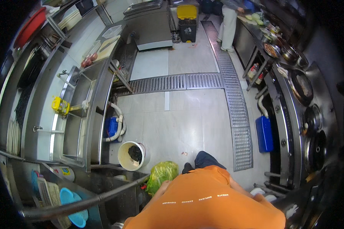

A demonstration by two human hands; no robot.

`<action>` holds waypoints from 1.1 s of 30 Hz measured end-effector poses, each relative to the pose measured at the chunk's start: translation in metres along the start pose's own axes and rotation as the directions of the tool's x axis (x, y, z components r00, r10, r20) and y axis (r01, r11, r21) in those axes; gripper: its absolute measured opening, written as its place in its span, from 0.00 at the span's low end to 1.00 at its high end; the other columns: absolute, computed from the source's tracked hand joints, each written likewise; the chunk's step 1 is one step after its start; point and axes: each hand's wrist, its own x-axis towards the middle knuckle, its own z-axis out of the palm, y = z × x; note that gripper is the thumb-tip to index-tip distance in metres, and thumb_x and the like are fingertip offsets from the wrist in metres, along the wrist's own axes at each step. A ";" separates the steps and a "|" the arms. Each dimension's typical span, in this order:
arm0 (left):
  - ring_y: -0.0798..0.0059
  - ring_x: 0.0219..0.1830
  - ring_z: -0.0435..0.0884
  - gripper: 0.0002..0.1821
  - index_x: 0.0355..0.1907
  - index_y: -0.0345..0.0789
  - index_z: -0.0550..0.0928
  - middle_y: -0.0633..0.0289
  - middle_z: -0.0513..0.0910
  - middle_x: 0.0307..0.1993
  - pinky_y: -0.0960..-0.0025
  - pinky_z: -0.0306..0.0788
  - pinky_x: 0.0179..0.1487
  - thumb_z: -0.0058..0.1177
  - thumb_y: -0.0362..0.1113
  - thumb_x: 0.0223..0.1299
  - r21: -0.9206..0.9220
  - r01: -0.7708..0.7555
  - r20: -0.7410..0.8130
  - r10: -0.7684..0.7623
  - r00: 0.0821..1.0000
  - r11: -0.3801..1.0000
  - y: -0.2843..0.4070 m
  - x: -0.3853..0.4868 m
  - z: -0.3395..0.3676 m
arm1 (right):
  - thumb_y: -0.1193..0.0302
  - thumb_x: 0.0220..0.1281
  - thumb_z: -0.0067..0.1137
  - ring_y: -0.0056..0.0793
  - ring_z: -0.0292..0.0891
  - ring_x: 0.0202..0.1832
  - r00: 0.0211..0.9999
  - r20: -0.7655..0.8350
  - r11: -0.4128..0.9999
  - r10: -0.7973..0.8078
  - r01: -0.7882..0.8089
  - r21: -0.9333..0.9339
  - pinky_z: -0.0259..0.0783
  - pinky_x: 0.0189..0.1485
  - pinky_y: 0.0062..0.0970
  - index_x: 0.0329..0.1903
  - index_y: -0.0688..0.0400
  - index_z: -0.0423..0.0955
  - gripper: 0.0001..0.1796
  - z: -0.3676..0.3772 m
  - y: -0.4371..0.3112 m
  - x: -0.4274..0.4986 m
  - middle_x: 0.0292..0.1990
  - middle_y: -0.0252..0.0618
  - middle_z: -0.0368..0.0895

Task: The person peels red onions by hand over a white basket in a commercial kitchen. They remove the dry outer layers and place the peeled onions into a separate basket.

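My left hand (165, 184) is low beside my orange shirt, next to a clear plastic bag of leafy green vegetables (162, 175). The shirt hides part of the hand, so its grip on the bag is unclear. Only the forearm of my right arm shows at the shirt's other side; the right hand is out of view. Left of the bag, a white plastic bucket (122, 157) stands on the tiled floor (175, 128) with something black inside it.
Steel sinks (74, 143) line the left, with a yellow jug (60, 106) on their edge. A steel rail (89, 194) crosses lower left. Stoves with woks (302, 88) stand right, above a blue canister (264, 134). Floor grates (238, 108) run lengthwise. Another person (228, 25) works at the far-right counter.
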 end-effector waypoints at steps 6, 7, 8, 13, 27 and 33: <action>0.65 0.40 0.83 0.24 0.47 0.31 0.80 0.53 0.85 0.39 0.63 0.74 0.46 0.55 0.50 0.59 0.213 -0.181 -0.124 0.210 0.970 0.960 0.094 0.062 -0.036 | 0.52 0.69 0.45 0.29 0.71 0.37 0.996 0.031 0.996 0.089 -0.088 -0.023 0.71 0.40 0.35 0.43 0.60 0.75 0.23 0.033 -0.127 0.071 0.38 0.37 0.77; 0.64 0.41 0.83 0.24 0.47 0.31 0.80 0.53 0.85 0.39 0.63 0.74 0.46 0.55 0.51 0.59 0.193 -0.253 -0.141 0.282 0.949 0.948 0.122 0.069 -0.044 | 0.52 0.69 0.45 0.29 0.71 0.37 0.993 0.055 0.995 0.100 -0.099 -0.024 0.71 0.39 0.35 0.43 0.60 0.75 0.23 0.036 -0.155 0.084 0.38 0.37 0.77; 0.64 0.41 0.83 0.25 0.47 0.31 0.80 0.52 0.85 0.39 0.63 0.74 0.46 0.55 0.52 0.58 0.175 -0.321 -0.159 0.349 0.924 0.931 0.149 0.073 -0.050 | 0.52 0.69 0.45 0.29 0.71 0.37 0.990 0.083 0.993 0.116 -0.115 -0.024 0.71 0.39 0.35 0.43 0.60 0.75 0.23 0.038 -0.185 0.097 0.37 0.37 0.77; 0.60 0.42 0.83 0.20 0.43 0.31 0.81 0.52 0.84 0.39 0.62 0.74 0.48 0.56 0.48 0.58 0.085 -0.402 -0.280 0.409 0.868 0.912 0.306 0.055 -0.076 | 0.55 0.68 0.49 0.26 0.73 0.37 0.921 0.376 0.978 0.104 -0.026 -0.207 0.71 0.40 0.34 0.43 0.58 0.75 0.19 0.052 -0.350 0.135 0.38 0.32 0.79; 0.63 0.25 0.82 0.05 0.28 0.31 0.78 0.56 0.81 0.23 0.63 0.75 0.32 0.52 0.31 0.55 -0.401 -0.255 -0.729 -0.139 0.670 0.880 0.442 0.156 -0.261 | 0.70 0.63 0.50 0.23 0.74 0.33 0.834 0.442 0.778 -0.331 0.506 -0.371 0.72 0.38 0.25 0.42 0.59 0.77 0.10 0.285 -0.698 0.240 0.32 0.33 0.78; 0.70 0.24 0.81 0.05 0.35 0.31 0.78 0.58 0.80 0.26 0.69 0.75 0.26 0.51 0.31 0.60 -0.447 -0.340 -0.704 -0.090 0.705 0.827 0.539 0.211 -0.370 | 0.69 0.66 0.52 0.22 0.74 0.32 0.826 0.397 0.695 -0.400 0.556 -0.456 0.72 0.34 0.24 0.43 0.61 0.77 0.10 0.368 -0.811 0.256 0.31 0.33 0.78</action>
